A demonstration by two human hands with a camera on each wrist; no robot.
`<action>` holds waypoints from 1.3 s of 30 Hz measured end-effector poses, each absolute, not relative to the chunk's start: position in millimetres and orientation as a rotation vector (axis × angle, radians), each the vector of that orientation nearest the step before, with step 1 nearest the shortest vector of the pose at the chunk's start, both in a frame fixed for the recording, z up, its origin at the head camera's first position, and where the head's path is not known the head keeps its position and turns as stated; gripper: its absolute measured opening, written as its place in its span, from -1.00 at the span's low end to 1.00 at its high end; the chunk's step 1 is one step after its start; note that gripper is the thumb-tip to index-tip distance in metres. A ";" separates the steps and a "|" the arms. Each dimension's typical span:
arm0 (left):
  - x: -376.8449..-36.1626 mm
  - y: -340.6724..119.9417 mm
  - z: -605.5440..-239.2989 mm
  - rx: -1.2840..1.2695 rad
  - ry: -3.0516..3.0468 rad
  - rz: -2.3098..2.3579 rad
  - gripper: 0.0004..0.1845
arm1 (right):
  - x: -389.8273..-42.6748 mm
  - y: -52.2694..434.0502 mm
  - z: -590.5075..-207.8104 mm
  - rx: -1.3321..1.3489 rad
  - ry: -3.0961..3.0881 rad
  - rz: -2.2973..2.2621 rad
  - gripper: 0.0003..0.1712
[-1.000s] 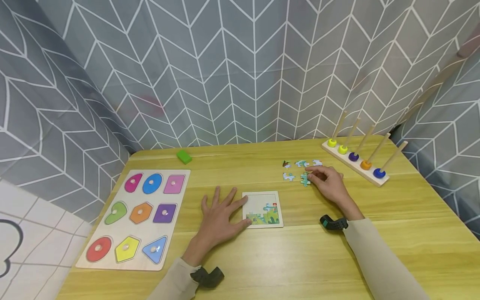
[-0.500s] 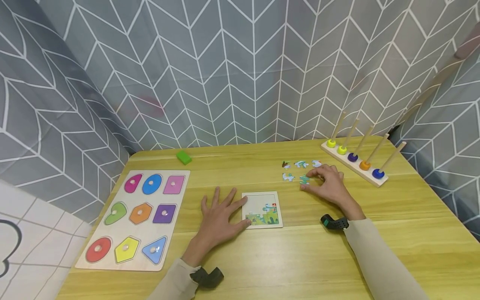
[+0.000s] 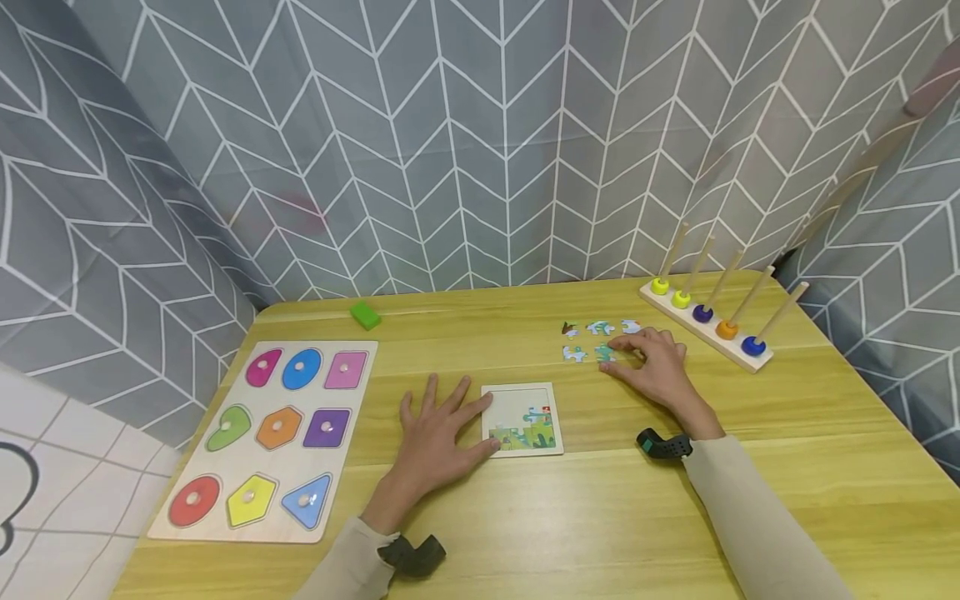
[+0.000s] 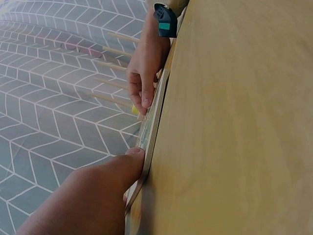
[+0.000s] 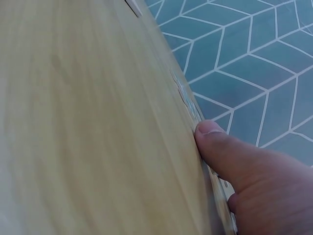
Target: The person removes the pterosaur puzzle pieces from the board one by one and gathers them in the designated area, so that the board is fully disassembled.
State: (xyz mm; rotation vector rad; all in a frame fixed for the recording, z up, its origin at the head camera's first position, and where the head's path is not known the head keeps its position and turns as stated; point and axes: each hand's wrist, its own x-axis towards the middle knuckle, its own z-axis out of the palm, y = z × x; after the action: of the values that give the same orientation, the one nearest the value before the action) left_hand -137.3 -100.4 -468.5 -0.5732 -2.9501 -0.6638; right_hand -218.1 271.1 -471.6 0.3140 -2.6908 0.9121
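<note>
Teal jigsaw piece (image 3: 604,353) is lying on the wooden table (image 3: 615,508) among four loose pieces (image 3: 600,328), and we are touching it with our right hand (image 3: 651,363), fingers bent over it. We are pressing our left hand (image 3: 435,433), spread flat, against the puzzle tray (image 3: 522,419).

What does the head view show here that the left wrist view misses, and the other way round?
Only the head view shows the shape board, green block, loose jigsaw pieces and the ring colours on the peg rack. Only the left wrist view shows the puzzle tray edge-on, with the thumb against it. Both show the left hand, right hand and table.
</note>
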 end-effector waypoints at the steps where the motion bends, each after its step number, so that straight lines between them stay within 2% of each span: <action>1: -137.4 -100.6 -468.7 -0.573 -2.949 -0.664 -0.28 | -218.4 270.9 -471.9 0.312 -2.689 0.907 -0.56; 28: -137.8 -100.9 -467.0 -0.579 -2.961 -0.653 -0.27 | -217.6 270.1 -471.7 0.272 -2.671 0.992 -0.50; 39: -139.3 -100.9 -467.5 -0.581 -2.957 -0.640 -0.27 | -218.7 260.1 -468.0 0.355 -2.593 1.064 -0.62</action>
State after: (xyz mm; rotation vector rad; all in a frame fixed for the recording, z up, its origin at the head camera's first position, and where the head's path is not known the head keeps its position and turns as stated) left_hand -139.3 -100.9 -467.5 -0.5807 -2.9572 -0.6400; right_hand -218.7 260.1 -468.0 0.3546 -2.5928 1.0644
